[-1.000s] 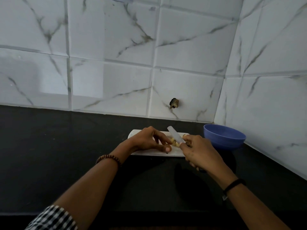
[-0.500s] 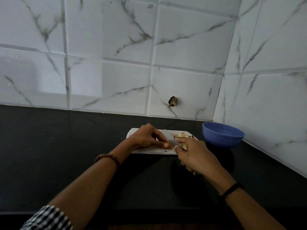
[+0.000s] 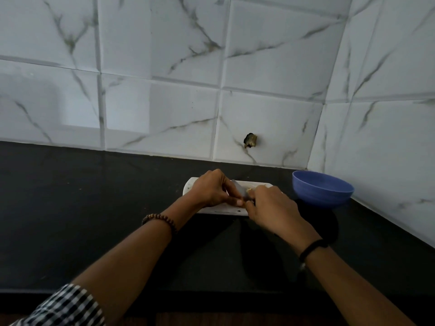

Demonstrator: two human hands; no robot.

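Left hand [image 3: 211,190]: fingers curled, thumb and fingertips drawn together right against the knife [image 3: 240,191]. Cannot tell if they pinch a piece; the tips cover it. Right hand [image 3: 273,208]: fingers clamped round the knife, handle hidden under the palm. Only the pale blade shows, slanting up and left between the two hands. The hands are nearly touching.

Pale cut bits [image 3: 250,189] lie just right of the blade, mostly hidden by the right knuckles. All of this sits on a white board [image 3: 221,211], which lies flat with its long side across; its left end and near edge are visible.

Bead bracelet [image 3: 160,218] on left wrist, black band [image 3: 313,247] on right wrist. Checked sleeve [image 3: 66,307] at bottom left.

Blue bowl [image 3: 322,191] stands right of the board, near it and not touching, tucked into the corner. Its inside is not visible.

The counter [image 3: 94,208] is black and matte, running full width, with its front edge at the bottom. The board is toward the far side, right of centre. White marble-look tiles [image 3: 164,102] with grey veins cover the back wall. More of the same cover the side wall [image 3: 388,114] at right, which meets the back wall in a corner behind the bowl. A dark ragged hole [image 3: 250,140] sits in a back tile, just above the counter and beyond the board. The light is dim and bluish.
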